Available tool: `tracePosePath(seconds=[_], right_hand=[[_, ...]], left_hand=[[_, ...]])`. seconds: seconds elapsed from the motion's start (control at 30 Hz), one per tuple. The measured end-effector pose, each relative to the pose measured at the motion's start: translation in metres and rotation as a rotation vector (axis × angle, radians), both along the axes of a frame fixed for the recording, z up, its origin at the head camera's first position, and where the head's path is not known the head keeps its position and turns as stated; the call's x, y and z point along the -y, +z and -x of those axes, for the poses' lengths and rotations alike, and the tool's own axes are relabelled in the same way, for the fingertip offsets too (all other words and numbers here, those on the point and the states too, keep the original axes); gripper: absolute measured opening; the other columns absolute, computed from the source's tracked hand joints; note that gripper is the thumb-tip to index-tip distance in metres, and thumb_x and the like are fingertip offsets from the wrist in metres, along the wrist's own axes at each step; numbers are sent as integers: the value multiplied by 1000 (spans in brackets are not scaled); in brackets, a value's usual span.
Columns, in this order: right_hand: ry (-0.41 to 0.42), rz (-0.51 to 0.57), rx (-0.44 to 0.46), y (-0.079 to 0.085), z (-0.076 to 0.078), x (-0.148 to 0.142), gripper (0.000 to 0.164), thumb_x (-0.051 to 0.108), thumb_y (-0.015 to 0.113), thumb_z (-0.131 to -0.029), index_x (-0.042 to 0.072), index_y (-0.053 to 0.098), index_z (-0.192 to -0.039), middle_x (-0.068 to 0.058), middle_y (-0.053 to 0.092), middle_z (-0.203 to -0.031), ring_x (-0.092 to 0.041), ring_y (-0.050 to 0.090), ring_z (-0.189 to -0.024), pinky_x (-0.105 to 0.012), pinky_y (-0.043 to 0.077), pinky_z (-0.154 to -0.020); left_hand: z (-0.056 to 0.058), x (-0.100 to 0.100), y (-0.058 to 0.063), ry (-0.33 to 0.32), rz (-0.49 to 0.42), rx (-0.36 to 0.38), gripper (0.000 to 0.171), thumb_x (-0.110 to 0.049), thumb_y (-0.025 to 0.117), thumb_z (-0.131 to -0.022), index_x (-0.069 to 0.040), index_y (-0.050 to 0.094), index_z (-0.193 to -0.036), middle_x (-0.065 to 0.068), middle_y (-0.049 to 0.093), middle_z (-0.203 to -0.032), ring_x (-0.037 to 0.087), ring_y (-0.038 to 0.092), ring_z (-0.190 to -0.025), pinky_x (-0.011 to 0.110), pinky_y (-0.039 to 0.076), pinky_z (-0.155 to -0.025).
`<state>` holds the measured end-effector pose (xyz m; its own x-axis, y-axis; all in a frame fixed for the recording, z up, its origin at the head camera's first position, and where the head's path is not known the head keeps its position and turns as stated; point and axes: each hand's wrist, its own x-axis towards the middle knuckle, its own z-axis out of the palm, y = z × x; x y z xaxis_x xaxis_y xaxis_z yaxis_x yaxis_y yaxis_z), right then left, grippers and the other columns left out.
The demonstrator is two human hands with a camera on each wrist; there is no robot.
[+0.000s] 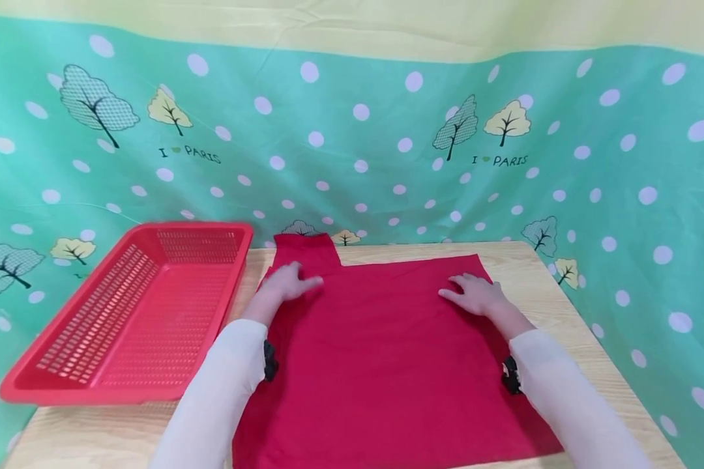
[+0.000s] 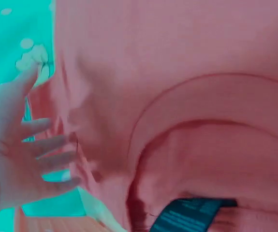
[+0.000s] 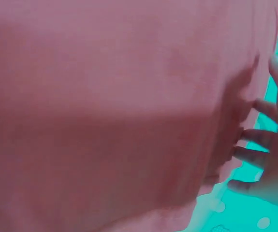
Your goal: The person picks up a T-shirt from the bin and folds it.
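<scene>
Shirt lies spread on the surface, long axis apparently left to right. My left grip, nearer its sleeve, and right grip, near its far right corner, are loose-fingered and hold nothing; most of it stretches from them toward me. Whether either touches it, I cannot tell.

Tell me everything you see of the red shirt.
The red shirt looks like thin fabric, lightly wrinkled, spread on the wooden table right of the basket. A short sleeve juts out far left; the left wrist view shows a curved neckline and dark label. The left hand and right hand are over it; contact unclear.
</scene>
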<state>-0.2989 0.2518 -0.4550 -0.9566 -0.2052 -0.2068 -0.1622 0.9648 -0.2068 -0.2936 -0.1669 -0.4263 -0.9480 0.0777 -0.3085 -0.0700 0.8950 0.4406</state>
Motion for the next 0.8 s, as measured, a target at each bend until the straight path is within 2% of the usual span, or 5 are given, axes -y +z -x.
tracePosePath(seconds=[0.07,0.17,0.33,0.5,0.8], right_hand=[[-27,24,-54,0,7,-1,66,52,51,-89,3,47,-134,-25,48,-133,-43,43,-123,-71,28,-95],[-70,79,-125,-2,18,-3,55,43,54,-91,1,53,-125,-23,56,-120,-40,51,-112,-65,36,-92],[-145,188,-146,-6,27,-9,49,29,58,-91,-2,49,-127,-25,54,-122,-42,51,-112,-57,41,-96],[-158,260,-89,-7,33,-13,56,26,50,-96,-2,33,-141,-29,43,-136,-47,42,-123,-56,36,-103],[-199,160,-139,-4,37,-13,43,19,38,-99,1,38,-138,-27,48,-133,-44,47,-120,-61,35,-98]], left_hand=[[9,5,-1,52,-47,-88,77,-49,53,-90,2,29,-142,25,36,-141,41,37,-129,52,34,-106],[19,14,-6,122,-107,-146,69,-43,48,-94,2,27,-143,27,32,-144,43,32,-132,52,31,-108],[29,22,-14,198,-200,-130,65,-33,42,-99,5,18,-146,28,27,-148,42,27,-136,50,26,-112],[32,23,-17,272,-152,-101,59,-27,37,-100,5,19,-146,27,29,-147,42,31,-134,51,26,-111],[28,21,-16,514,-212,-133,49,-23,50,-91,2,43,-133,25,48,-130,41,46,-119,60,28,-102]])
